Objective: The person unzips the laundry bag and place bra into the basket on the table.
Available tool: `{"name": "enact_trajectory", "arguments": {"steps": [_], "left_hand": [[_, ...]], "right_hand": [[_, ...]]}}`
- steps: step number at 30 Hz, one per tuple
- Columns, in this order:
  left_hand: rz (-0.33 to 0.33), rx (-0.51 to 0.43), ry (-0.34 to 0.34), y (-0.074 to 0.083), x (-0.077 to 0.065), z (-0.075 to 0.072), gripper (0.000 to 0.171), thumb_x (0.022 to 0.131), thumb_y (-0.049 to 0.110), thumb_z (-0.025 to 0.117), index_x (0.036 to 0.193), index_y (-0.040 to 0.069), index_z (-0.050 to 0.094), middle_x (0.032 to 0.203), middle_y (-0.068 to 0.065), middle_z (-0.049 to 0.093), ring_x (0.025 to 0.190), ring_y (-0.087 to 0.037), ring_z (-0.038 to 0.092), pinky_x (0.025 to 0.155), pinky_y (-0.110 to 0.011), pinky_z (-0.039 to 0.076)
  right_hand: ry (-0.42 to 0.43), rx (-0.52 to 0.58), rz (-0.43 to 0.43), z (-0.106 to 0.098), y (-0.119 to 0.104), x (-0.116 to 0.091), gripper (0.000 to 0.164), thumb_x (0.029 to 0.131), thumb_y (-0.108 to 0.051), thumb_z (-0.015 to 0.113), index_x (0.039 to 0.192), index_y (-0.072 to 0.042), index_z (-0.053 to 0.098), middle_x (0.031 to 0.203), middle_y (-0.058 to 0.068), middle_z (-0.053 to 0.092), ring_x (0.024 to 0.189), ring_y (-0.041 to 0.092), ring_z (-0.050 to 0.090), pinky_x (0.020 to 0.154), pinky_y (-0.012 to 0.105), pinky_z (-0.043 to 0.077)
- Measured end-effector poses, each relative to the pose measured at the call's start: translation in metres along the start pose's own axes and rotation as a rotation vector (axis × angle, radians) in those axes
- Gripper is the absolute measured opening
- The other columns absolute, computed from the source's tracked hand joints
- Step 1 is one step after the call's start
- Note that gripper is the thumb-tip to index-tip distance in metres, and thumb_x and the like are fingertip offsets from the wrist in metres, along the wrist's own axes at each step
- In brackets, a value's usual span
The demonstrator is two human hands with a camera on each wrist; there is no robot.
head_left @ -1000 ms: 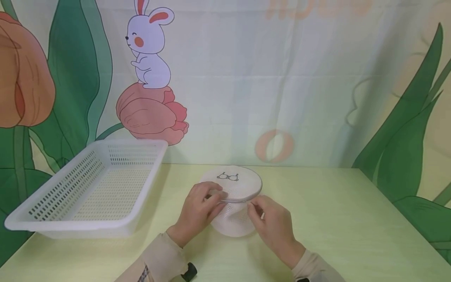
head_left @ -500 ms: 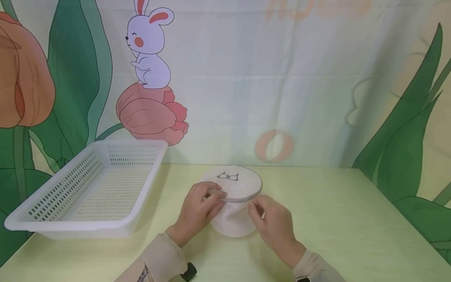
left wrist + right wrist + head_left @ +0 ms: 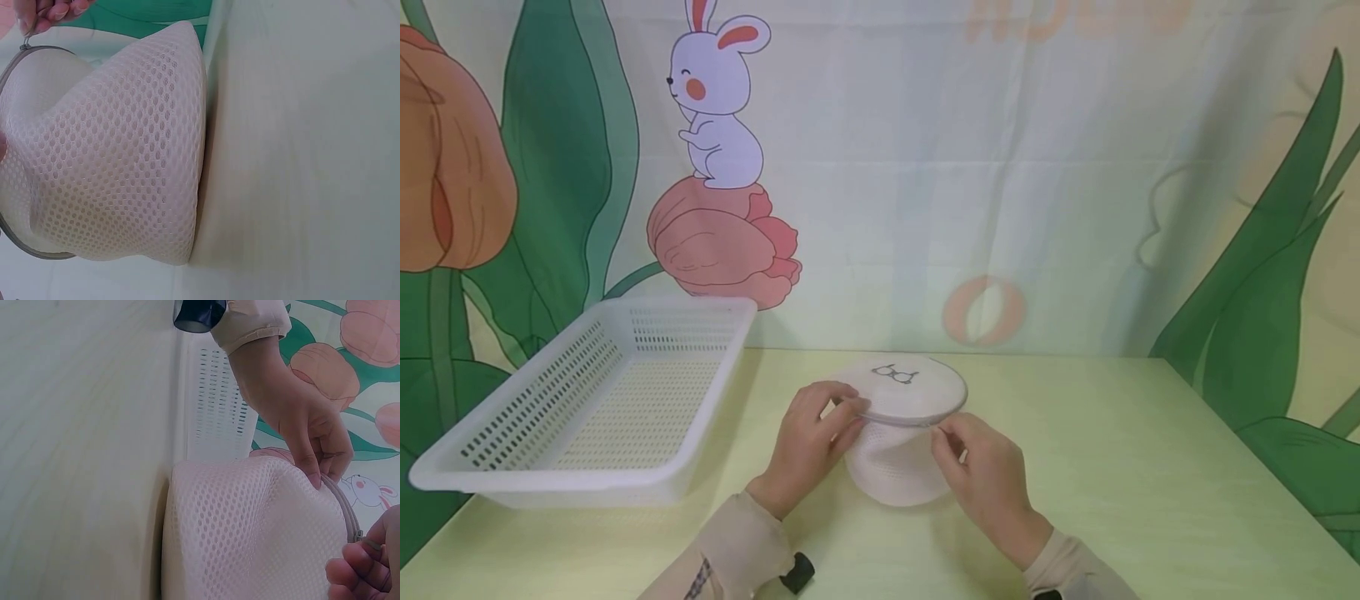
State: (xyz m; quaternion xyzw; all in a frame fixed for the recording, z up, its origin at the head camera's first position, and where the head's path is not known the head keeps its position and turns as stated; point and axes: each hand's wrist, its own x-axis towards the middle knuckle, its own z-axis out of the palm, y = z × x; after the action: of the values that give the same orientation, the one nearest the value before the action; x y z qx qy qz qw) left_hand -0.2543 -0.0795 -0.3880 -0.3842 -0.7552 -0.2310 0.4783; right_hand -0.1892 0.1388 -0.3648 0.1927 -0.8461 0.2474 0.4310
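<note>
A round white mesh laundry bag (image 3: 895,475) stands upright on the table. Its flat lid (image 3: 921,398) carries a small dark line drawing and is edged by a grey zipper (image 3: 344,503). With thumb and fingers my left hand (image 3: 812,442) pinches the rim at the lid's left side. My right hand (image 3: 988,475) pinches the zipper pull at the front right of the rim; the slider (image 3: 359,536) shows beside those fingers in the right wrist view. Honeycomb mesh fills much of the left wrist view, its side dented inward. The bag's inside is hidden.
A white plastic basket (image 3: 677,479) with slotted walls stands at the left of the pale table (image 3: 1135,467). Behind the table hangs a printed cloth (image 3: 880,167) with a rabbit and tulips. A dark band (image 3: 797,573) sits by the left sleeve.
My left hand has shifted left along the rim. The bag's lid has turned and moved slightly right. My right hand, still at the zipper pull, has moved only a little right.
</note>
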Motion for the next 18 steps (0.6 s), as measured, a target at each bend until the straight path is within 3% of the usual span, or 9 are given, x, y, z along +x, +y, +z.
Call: {"name": "enact_trajectory", "arguments": {"steps": [18], "left_hand": [[-0.017, -0.009, -0.008, -0.0017, -0.0013, 0.0002, 0.019, 0.079, 0.014, 0.074, 0.096, 0.010, 0.067, 0.100, -0.008, 0.062, 0.093, -0.023, 0.059, 0.084, -0.038, 0.049]], "right_hand": [[-0.001, 0.000, -0.005, 0.0016, 0.0019, -0.0012, 0.013, 0.078, -0.009, 0.068, 0.070, -0.014, 0.059, 0.061, -0.010, 0.056, 0.052, -0.002, 0.045, 0.047, 0.009, 0.035]]}}
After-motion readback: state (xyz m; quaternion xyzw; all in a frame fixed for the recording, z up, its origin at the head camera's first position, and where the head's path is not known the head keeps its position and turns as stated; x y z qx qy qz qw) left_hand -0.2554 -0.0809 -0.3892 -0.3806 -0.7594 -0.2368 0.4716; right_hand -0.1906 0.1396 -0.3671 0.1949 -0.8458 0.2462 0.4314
